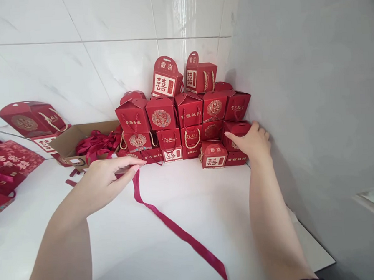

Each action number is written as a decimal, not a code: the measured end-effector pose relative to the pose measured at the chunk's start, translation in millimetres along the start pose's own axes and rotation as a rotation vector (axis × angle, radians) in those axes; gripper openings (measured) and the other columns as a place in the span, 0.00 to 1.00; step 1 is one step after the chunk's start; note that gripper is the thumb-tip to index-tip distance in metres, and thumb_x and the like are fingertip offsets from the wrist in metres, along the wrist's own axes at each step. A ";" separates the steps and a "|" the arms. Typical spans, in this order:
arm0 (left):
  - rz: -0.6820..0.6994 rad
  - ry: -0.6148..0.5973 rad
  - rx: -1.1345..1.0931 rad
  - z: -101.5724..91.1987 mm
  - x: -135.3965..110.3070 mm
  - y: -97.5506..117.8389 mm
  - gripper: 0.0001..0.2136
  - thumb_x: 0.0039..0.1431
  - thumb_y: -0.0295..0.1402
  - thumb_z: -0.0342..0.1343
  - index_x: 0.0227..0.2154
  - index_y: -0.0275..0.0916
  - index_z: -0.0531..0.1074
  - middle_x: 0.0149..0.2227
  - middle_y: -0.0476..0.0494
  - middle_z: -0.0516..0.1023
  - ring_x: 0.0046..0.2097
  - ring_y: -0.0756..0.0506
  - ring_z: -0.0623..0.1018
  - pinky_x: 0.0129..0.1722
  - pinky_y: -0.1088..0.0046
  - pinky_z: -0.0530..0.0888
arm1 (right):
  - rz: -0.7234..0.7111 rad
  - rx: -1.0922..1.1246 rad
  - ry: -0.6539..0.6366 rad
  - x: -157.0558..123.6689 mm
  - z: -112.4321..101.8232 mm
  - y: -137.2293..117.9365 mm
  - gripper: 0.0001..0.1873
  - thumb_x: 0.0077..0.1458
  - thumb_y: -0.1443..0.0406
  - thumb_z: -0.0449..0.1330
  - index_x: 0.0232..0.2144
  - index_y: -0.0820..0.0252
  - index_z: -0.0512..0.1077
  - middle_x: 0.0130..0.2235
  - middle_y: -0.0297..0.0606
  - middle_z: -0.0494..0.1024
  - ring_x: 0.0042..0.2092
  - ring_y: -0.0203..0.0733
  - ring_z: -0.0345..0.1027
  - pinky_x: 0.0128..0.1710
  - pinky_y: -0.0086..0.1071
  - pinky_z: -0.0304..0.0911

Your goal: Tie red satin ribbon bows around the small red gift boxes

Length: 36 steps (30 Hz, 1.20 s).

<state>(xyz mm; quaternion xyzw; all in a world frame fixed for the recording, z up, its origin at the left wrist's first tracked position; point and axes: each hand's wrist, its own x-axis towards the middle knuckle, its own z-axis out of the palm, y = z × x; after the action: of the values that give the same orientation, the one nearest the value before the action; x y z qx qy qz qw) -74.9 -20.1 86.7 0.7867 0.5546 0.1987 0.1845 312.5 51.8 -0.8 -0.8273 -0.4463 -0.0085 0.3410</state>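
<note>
Between its thumb and forefinger, my left hand (113, 177) pinches one end of a dark red satin ribbon (176, 229). From there the ribbon trails diagonally across the white table toward the near side, its cut end lying flat. My right hand (256, 142) reaches to the right end of the stack and grips a red gift box (237, 128), thumb at its front and fingers round its right side by the wall. That box rests on another red box (236, 158). Just left of it stands a small red box (214, 155) with a cream label.
Many red gift boxes (162, 113) with rope handles are piled against the tiled wall. An open cardboard box (69, 142) full of red ribbons stands left of them. More red boxes (32, 119) and red bags (17, 159) lie far left. A grey wall (313, 108) bounds the right.
</note>
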 end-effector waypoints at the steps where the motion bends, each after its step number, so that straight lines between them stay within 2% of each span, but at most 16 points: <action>1: 0.005 0.021 0.073 0.1 0.1 1.4 0.15 0.59 0.45 0.53 0.46 0.51 0.76 0.42 0.52 0.81 0.30 0.48 0.76 0.27 0.76 0.69 | -0.001 0.013 -0.015 0.4 0.7 0.3 0.58 0.40 0.40 0.62 0.63 0.71 0.50 0.57 0.68 0.61 0.58 0.73 0.54 0.51 0.59 0.56; 3: 0.012 0.077 0.195 0.7 -0.8 5.5 0.15 0.60 0.46 0.51 0.45 0.51 0.76 0.38 0.54 0.82 0.27 0.50 0.74 0.25 0.76 0.68 | -0.004 0.051 -0.009 1.4 -0.4 1.1 0.59 0.39 0.44 0.65 0.64 0.69 0.47 0.58 0.67 0.59 0.59 0.72 0.54 0.50 0.57 0.59; 6: -0.032 0.234 0.191 1.5 -5.3 12.4 0.15 0.59 0.46 0.52 0.45 0.50 0.76 0.31 0.56 0.81 0.26 0.50 0.76 0.26 0.77 0.69 | -0.008 0.094 0.038 -0.1 -14.1 0.7 0.59 0.39 0.47 0.67 0.64 0.68 0.46 0.58 0.67 0.57 0.59 0.72 0.53 0.50 0.58 0.59; 10: -0.131 0.543 0.091 0.0 -11.7 15.8 0.12 0.55 0.42 0.57 0.41 0.51 0.78 0.36 0.58 0.82 0.34 0.47 0.80 0.32 0.75 0.73 | -0.025 0.122 0.113 -11.6 -47.2 -3.9 0.59 0.38 0.49 0.68 0.65 0.63 0.44 0.60 0.65 0.55 0.61 0.73 0.51 0.50 0.61 0.59; 13: -0.115 0.640 0.065 -2.2 -11.0 12.0 0.12 0.53 0.41 0.60 0.40 0.51 0.79 0.37 0.56 0.82 0.34 0.46 0.80 0.36 0.72 0.75 | -0.042 0.176 0.091 -22.6 -69.1 -5.8 0.60 0.38 0.50 0.69 0.66 0.61 0.44 0.62 0.63 0.54 0.61 0.70 0.51 0.51 0.60 0.60; 15: -0.052 0.723 0.007 -3.3 -7.9 9.1 0.12 0.52 0.39 0.61 0.40 0.47 0.80 0.36 0.54 0.82 0.34 0.46 0.80 0.39 0.70 0.76 | -0.114 0.215 0.017 -29.2 -80.1 -6.1 0.60 0.37 0.50 0.70 0.66 0.59 0.47 0.63 0.61 0.54 0.61 0.70 0.53 0.52 0.60 0.60; 18: 0.085 0.943 -0.221 -4.0 -4.7 9.8 0.10 0.50 0.35 0.63 0.36 0.41 0.81 0.36 0.50 0.82 0.37 0.45 0.81 0.42 0.68 0.78 | -0.361 0.292 -0.170 -38.7 -85.4 -11.3 0.57 0.36 0.50 0.71 0.65 0.53 0.52 0.62 0.53 0.60 0.59 0.67 0.58 0.53 0.57 0.60; 21: 0.200 1.071 -0.488 -3.0 -8.1 18.6 0.08 0.49 0.31 0.65 0.35 0.38 0.80 0.35 0.49 0.82 0.38 0.46 0.81 0.45 0.69 0.80 | -0.641 0.406 -0.494 -51.9 -64.4 -29.1 0.56 0.36 0.54 0.73 0.64 0.50 0.53 0.61 0.46 0.63 0.57 0.59 0.63 0.55 0.51 0.63; 23: 0.217 0.990 -0.587 -0.9 -12.9 26.7 0.11 0.46 0.27 0.66 0.35 0.37 0.79 0.37 0.47 0.82 0.36 0.48 0.81 0.46 0.68 0.80 | -0.815 0.491 -0.731 -64.5 -34.5 -45.4 0.57 0.37 0.56 0.72 0.66 0.50 0.50 0.63 0.44 0.60 0.59 0.55 0.62 0.57 0.47 0.63; 25: 0.207 0.842 -0.630 2.3 -17.2 33.3 0.14 0.44 0.24 0.67 0.36 0.36 0.78 0.43 0.45 0.81 0.34 0.48 0.82 0.45 0.68 0.81 | -0.979 0.522 -0.900 -78.2 -0.2 -60.6 0.58 0.38 0.58 0.72 0.67 0.49 0.47 0.66 0.44 0.55 0.64 0.54 0.55 0.61 0.46 0.57; 28: 0.192 0.593 -0.652 8.2 -18.8 37.0 0.18 0.44 0.26 0.67 0.41 0.39 0.76 0.53 0.44 0.76 0.35 0.47 0.82 0.44 0.68 0.82 | -1.013 0.494 -1.031 -93.9 33.2 -74.7 0.63 0.36 0.59 0.73 0.68 0.49 0.43 0.69 0.46 0.48 0.68 0.57 0.45 0.64 0.50 0.51; 30: 0.197 0.440 -0.649 12.9 -16.8 36.3 0.21 0.46 0.27 0.67 0.46 0.43 0.74 0.58 0.44 0.71 0.41 0.44 0.82 0.45 0.69 0.82 | -0.964 0.478 -1.000 -99.6 31.8 -78.7 0.57 0.39 0.58 0.72 0.67 0.48 0.47 0.69 0.44 0.47 0.69 0.57 0.39 0.64 0.53 0.48; 31: 0.195 0.379 -0.639 15.7 -15.2 35.9 0.23 0.46 0.28 0.66 0.48 0.44 0.72 0.60 0.45 0.69 0.46 0.42 0.81 0.45 0.69 0.82 | -0.943 0.503 -0.973 -101.6 24.3 -80.0 0.49 0.44 0.57 0.70 0.65 0.47 0.53 0.69 0.42 0.49 0.69 0.56 0.39 0.65 0.53 0.46; 33: 0.174 0.305 -0.612 22.8 -12.0 35.7 0.26 0.48 0.30 0.65 0.52 0.47 0.69 0.62 0.45 0.66 0.54 0.38 0.76 0.46 0.70 0.81 | -0.919 0.656 -0.956 -106.1 2.1 -83.2 0.27 0.56 0.56 0.61 0.58 0.46 0.66 0.65 0.37 0.59 0.68 0.49 0.47 0.66 0.49 0.46; 34: 0.154 0.274 -0.600 27.1 -10.6 36.2 0.28 0.49 0.32 0.65 0.54 0.48 0.67 0.63 0.45 0.64 0.56 0.38 0.74 0.47 0.69 0.80 | -0.883 0.766 -0.978 -109.2 -9.5 -85.3 0.20 0.59 0.56 0.58 0.54 0.47 0.71 0.62 0.37 0.66 0.66 0.47 0.53 0.65 0.46 0.49; 36: 0.124 0.225 -0.593 36.6 -8.3 37.9 0.30 0.50 0.34 0.64 0.57 0.50 0.63 0.65 0.44 0.62 0.54 0.38 0.75 0.47 0.67 0.81 | -0.743 0.959 -0.998 -117.2 -27.1 -90.1 0.17 0.62 0.55 0.55 0.50 0.49 0.74 0.54 0.36 0.75 0.59 0.45 0.64 0.60 0.42 0.58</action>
<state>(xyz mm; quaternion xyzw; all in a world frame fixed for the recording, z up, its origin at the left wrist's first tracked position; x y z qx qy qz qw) -28.3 -42.5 74.0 0.7039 0.4405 0.4484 0.3308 182.8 -16.3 32.8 -0.2923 -0.7491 0.4442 0.3951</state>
